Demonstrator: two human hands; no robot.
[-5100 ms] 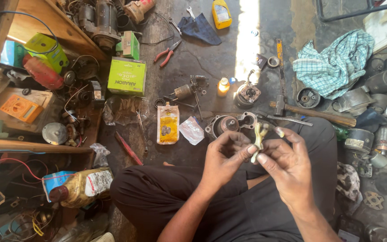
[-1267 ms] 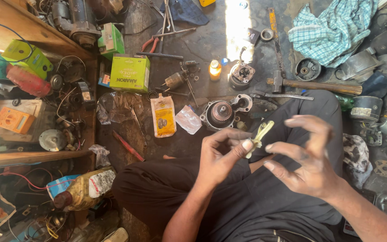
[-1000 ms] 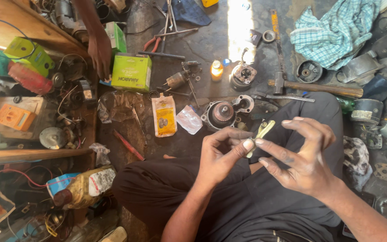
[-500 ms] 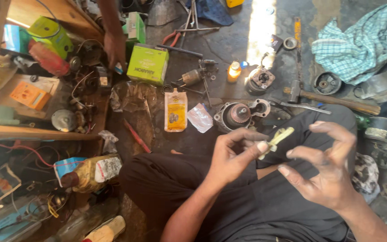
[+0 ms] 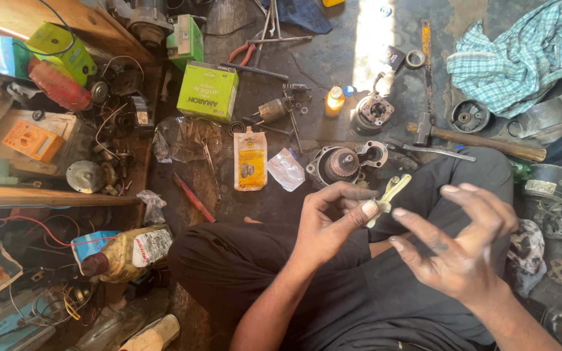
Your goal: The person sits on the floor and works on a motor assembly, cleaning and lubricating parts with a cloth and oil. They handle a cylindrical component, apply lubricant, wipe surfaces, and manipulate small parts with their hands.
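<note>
Grimy workshop floor (image 5: 333,39), person sitting cross-legged in dark trousers, parts scattered all round. Left hand (image 5: 330,224) pinches the lower end of a small pale yellow-green forked plastic piece (image 5: 388,195) between thumb and fingertips, held above the lap. Piece's long axis runs diagonally, low end at the left thumb, free end up and to the right. Right hand (image 5: 460,250) empty, fingers spread and curled, just beside the piece on its right, not touching; its fingertips point at the piece from lower right. Left hand is the one in contact, right is the near free one. Just beyond the hands, a starter motor housing (image 5: 343,162) on the floor, a hammer (image 5: 476,138) to its right, yellow sachet (image 5: 250,159) and clear plastic bag (image 5: 285,169) to its left. Farther out: green carton (image 5: 207,91), checked cloth (image 5: 515,49), small amber bottle (image 5: 335,101), red-handled pliers (image 5: 242,52). Wooden shelf (image 5: 66,195) at far left carries an orange multimeter (image 5: 34,140)
</note>
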